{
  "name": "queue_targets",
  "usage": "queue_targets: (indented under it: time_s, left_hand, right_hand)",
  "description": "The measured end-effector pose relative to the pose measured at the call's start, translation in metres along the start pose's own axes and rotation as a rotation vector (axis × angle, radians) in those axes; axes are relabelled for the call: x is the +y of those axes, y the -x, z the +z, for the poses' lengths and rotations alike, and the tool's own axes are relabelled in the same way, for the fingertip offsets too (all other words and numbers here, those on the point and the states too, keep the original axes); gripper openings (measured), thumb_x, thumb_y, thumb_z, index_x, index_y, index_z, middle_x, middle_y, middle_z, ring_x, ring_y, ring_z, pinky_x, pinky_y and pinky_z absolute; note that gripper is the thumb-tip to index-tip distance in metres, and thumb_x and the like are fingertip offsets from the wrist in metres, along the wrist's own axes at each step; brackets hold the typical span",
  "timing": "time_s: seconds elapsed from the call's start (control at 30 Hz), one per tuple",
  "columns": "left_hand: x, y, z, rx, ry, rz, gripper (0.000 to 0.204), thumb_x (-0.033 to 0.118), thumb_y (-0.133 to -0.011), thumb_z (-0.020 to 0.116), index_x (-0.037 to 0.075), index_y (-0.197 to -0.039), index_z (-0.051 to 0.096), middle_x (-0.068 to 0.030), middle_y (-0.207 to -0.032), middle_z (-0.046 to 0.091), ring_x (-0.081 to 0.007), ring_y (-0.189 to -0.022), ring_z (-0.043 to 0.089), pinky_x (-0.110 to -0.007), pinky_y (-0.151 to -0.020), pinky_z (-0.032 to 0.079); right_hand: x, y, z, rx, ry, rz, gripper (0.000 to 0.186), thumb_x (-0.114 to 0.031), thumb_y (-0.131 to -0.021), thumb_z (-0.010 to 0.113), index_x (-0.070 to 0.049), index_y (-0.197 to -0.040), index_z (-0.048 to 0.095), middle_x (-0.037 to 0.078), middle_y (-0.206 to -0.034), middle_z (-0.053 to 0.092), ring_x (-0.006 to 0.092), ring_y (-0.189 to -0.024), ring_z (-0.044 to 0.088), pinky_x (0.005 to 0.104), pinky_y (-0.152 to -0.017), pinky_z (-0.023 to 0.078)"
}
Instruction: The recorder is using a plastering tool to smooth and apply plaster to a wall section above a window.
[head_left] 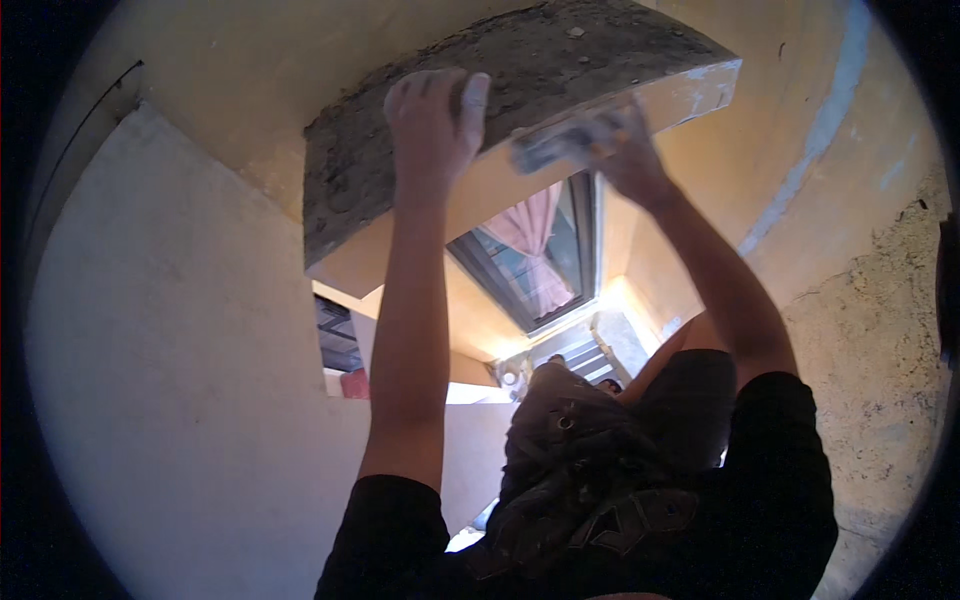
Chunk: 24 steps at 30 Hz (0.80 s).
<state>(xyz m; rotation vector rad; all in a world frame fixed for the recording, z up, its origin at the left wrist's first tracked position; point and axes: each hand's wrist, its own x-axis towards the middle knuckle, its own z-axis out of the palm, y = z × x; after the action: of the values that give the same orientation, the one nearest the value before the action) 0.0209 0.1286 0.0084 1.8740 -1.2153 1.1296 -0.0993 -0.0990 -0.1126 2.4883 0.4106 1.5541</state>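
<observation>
A concrete ledge (pixel 345 170) juts from the wall above, its rough dark top strewn with grit and its front face (pixel 500 183) painted yellow-orange. My left hand (pixel 437 125) is on the rough top, with the fingers curled under and the thumb to the right. A dark patch shows between thumb and fingers; whether it is a held thing I cannot make out. My right hand (pixel 622 150) grips a grey, block-shaped hand tool (pixel 548 146) at the ledge's front face. Motion blurs both, so the tool's exact kind does not show.
Below the ledge is a dark-framed window (pixel 585 235) with a pink curtain (pixel 540 250). A pale wall (pixel 180 350) stands on the left. The yellow wall (pixel 790 130) on the right has a pale grey streak and rough plaster (pixel 880 330). Grey slats (pixel 590 360) show far below.
</observation>
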Motion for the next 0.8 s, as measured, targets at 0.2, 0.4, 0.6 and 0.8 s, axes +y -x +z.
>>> queue_targets:
  time_s: [0.2, 0.4, 0.6, 0.8]
  left_hand:
    - [-0.009, -0.001, 0.005, 0.03, -0.088, 0.055, 0.034, 0.039, -0.085, 0.066, 0.006, -0.091, 0.067, -0.0159, -0.091, 0.064, -0.0352, -0.099, 0.057, -0.05, -0.094, 0.039]
    - [-0.008, 0.003, -0.003, 0.114, -0.047, 0.09, 0.045, 0.042, -0.086, 0.063, 0.003, -0.109, 0.062, -0.0172, -0.093, 0.063, -0.0361, -0.095, 0.058, -0.05, -0.09, 0.041]
    - [-0.002, -0.004, 0.001, 0.122, -0.073, 0.055, 0.052, 0.042, -0.087, 0.063, 0.001, -0.12, 0.056, -0.0178, -0.096, 0.063, -0.0364, -0.093, 0.059, -0.05, -0.087, 0.042]
    - [0.002, 0.002, -0.003, 0.136, -0.082, 0.113, 0.056, 0.041, -0.089, 0.062, -0.001, -0.125, 0.051, -0.0178, -0.097, 0.061, -0.0379, -0.094, 0.058, -0.049, -0.088, 0.041]
  right_hand:
    - [0.026, 0.023, 0.006, 0.122, 0.095, 0.033, 0.046, -0.01, -0.08, 0.059, -0.028, -0.122, 0.062, 0.006, -0.132, 0.052, 0.0313, -0.111, 0.052, 0.0594, -0.104, 0.034]
    - [0.053, 0.007, -0.012, 0.003, 0.081, -0.072, 0.054, -0.01, -0.075, 0.063, -0.029, -0.125, 0.059, 0.002, -0.135, 0.052, 0.0287, -0.107, 0.054, 0.0587, -0.103, 0.034]
    - [-0.02, -0.024, -0.005, -0.026, -0.217, -0.234, 0.037, -0.017, -0.081, 0.062, -0.029, -0.116, 0.064, -0.001, -0.126, 0.057, 0.0234, -0.109, 0.054, 0.0559, -0.103, 0.034]
    - [0.048, 0.014, -0.011, -0.005, 0.032, -0.073, 0.032, -0.019, -0.083, 0.064, -0.027, -0.114, 0.066, 0.005, -0.121, 0.061, 0.0236, -0.112, 0.054, 0.0547, -0.101, 0.038]
